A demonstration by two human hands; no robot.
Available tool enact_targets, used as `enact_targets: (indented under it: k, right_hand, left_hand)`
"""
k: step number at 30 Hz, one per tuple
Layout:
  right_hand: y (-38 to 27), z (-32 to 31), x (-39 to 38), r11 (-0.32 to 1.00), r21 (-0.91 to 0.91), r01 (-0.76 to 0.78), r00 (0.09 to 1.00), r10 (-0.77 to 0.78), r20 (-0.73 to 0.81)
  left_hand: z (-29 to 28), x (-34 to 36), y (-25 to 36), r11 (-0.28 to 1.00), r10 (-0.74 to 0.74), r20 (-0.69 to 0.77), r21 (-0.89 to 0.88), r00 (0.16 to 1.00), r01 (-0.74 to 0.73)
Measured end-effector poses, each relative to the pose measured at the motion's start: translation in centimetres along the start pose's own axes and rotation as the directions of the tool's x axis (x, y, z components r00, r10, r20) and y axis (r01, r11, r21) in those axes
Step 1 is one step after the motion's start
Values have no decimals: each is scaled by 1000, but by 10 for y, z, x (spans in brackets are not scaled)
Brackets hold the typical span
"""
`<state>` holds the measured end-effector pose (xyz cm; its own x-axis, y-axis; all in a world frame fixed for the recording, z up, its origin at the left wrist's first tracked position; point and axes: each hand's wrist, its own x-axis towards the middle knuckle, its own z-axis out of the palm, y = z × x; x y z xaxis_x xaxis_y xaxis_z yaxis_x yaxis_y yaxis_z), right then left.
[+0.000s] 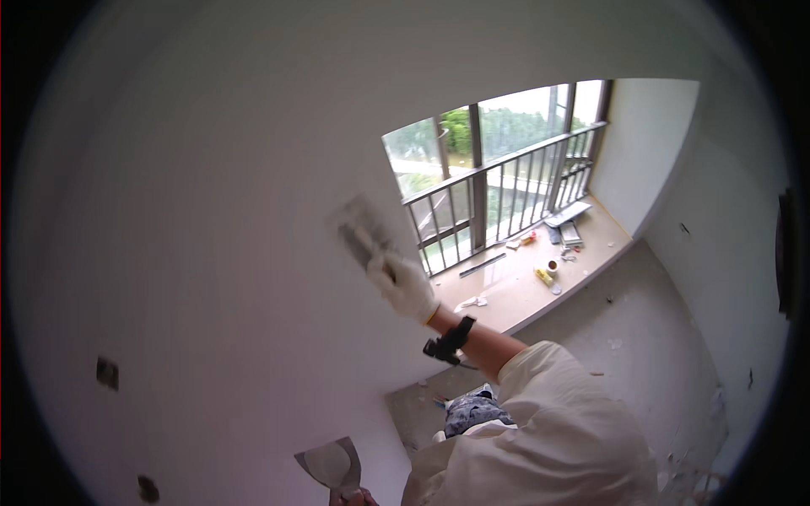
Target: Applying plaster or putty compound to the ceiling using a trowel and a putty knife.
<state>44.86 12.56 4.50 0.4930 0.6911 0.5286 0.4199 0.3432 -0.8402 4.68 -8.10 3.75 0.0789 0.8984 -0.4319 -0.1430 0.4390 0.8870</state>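
Observation:
My right hand (403,287), in a white glove with a black strap at the wrist, is closed around the handle of a plastering trowel (361,232). The trowel's flat blade is smeared by motion and lies at the white wall (211,253), left of the window. At the lower edge, my left hand (359,497) grips a wide putty knife (331,465) with its blade pointing up. Only the fingers of that hand show. Whitish material seems to cover part of the putty knife's blade.
A window with a dark railing (515,194) stands right of the wall. On its sill (515,287) lie a yellow tube (544,277), a roll (553,266), a dark strip (483,265) and several small items. Two wall boxes (107,373) sit low at left. The floor (641,312) carries scattered debris.

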Motion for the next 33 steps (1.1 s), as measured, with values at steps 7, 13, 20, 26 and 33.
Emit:
enact_targets:
  k: [7,13,20,26,33]
  right_hand:
    - [57,-15,-134,775,18,-632,722,580,377]
    - [7,-58,-133,937,271,-221,877,70,475]
    - [-67,-56,-111,909,60,413,825,-401,398]
    - [-75,-44,-96,923,109,368,843,-381,381]
    - [-64,-59,-76,784,0,620,673,-532,513]
  left_hand:
    - [34,41,25,999,-33,103,-22,994,35]
    - [94,79,77,997,-29,266,70,964,10]
    - [156,81,141,922,342,448,11,826,-387]
    - [156,71,146,189,652,675,297,345,-936]
    - [116,93,120,173,685,697,126,211,-977]
